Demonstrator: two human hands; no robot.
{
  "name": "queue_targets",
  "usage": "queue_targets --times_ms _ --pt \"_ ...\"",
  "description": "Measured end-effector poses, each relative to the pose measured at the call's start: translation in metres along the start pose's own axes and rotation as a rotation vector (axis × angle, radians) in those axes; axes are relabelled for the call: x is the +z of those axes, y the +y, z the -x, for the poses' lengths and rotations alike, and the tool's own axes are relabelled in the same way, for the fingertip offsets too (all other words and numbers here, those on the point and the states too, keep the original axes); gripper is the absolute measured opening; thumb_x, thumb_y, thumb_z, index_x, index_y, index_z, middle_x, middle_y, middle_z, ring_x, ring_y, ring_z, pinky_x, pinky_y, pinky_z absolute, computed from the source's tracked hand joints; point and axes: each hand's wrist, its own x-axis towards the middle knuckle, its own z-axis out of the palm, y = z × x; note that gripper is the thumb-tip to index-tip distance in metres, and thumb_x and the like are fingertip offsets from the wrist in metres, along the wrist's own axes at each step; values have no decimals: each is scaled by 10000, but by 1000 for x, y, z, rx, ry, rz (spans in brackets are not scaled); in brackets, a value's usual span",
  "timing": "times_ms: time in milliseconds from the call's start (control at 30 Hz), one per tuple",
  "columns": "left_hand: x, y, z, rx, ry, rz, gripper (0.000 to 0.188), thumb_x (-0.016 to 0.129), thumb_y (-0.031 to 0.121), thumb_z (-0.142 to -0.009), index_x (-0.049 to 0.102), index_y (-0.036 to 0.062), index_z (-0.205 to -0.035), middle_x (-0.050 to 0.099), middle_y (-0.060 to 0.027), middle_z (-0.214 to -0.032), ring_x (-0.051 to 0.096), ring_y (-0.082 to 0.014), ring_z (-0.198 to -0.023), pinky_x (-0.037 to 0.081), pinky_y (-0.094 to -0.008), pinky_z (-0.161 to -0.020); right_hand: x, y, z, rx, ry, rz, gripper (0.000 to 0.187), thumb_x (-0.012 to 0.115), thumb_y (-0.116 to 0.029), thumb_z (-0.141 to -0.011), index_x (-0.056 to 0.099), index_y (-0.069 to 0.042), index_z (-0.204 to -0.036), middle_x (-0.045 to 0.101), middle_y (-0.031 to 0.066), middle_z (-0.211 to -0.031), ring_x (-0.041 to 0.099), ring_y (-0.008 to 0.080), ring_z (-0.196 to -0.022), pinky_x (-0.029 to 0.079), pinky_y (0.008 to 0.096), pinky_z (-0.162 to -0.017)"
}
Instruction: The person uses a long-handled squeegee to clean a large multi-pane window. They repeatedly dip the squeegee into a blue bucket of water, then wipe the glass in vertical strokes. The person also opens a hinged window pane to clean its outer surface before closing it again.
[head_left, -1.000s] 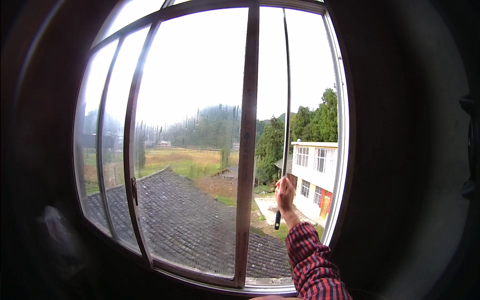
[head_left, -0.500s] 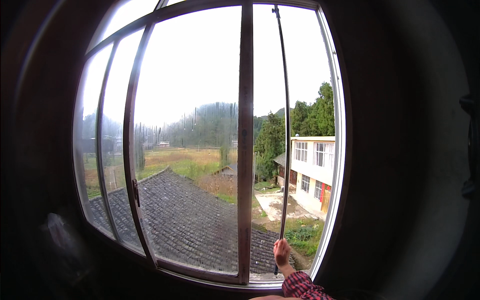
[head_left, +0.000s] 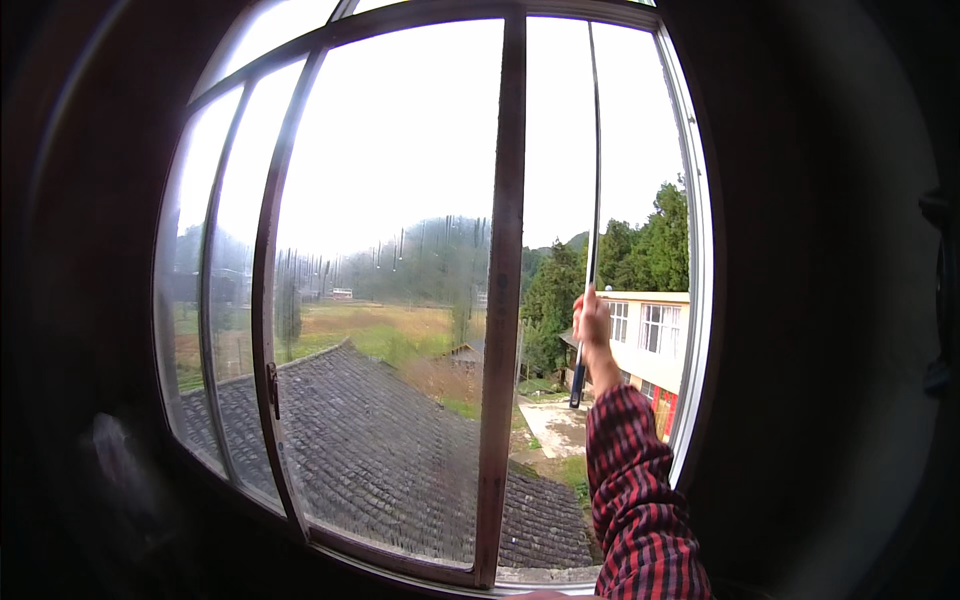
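Fingers [head_left: 580, 314] of the right hand [head_left: 594, 322] are wrapped tight around the pole [head_left: 597, 180], near its lower end. It stands almost upright in the right section of the window [head_left: 510, 200]; the sleeved arm [head_left: 640, 490] reaches up and forward.

A person's right hand [head_left: 593, 322] wraps around a slim pole [head_left: 594, 250] a little above its lower end, fingers [head_left: 579, 312] curled into a firm fist. The bare wrist [head_left: 606, 372] sits just right of the pole's lower end. The arm reaches up and forward, its forearm, in a bunched red-and-black plaid sleeve [head_left: 636, 490], slanting down to the right of the pole.
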Motion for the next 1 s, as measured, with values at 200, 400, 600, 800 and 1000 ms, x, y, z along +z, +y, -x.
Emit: queue_targets --times_ms 200,400,600,800,1000 --pt "14 -18 -13 -9 42 61 231 583 206 -1045 656 11 -1143 719 -86 -868 692 -160 -746 583 -299 -685 32 -76 -75 -51 -4 -12 538 361 -545 -1081 503 -101 -812 393 -62 -562 343 56 -412 271 242 -367" --pt "16 -21 -20 -16 49 36 233 589 213 -1044 659 13 -1141 720 -83 -873 691 -152 -744 584 -298 -678 39 -95 -73 -59 -28 -69 521 405 -533 -1076 512 -79 -842 405 -47 -577 353 56 -416 264 239 -374" --pt "19 -34 -30 -34 20 42 228 597 220 -1042 665 30 -1148 722 -72 -864 687 -142 -736 574 -283 -667 29 -84 -66 -96 -25 -20 534 413 -543 -1072 518 -82 -823 402 -53 -570 356 48 -417 257 238 -365" --pt "14 -41 -23 -13 12 -3 210 602 210 -1039 669 42 -1146 724 -63 -857 683 -137 -725 569 -279 -655 27 -82 -59 -67 -28 -19 543 413 -563 -1065 519 -82 -835 419 -46 -569 370 53 -421 271 241 -361" --pt "10 -35 -9 -19 33 33 193 599 195 -1038 668 45 -1139 725 -65 -860 684 -138 -723 568 -280 -650 38 -95 -60 -122 -33 -26 519 418 -541 -1071 509 -87 -835 434 -40 -571 378 59 -415 266 246 -363"
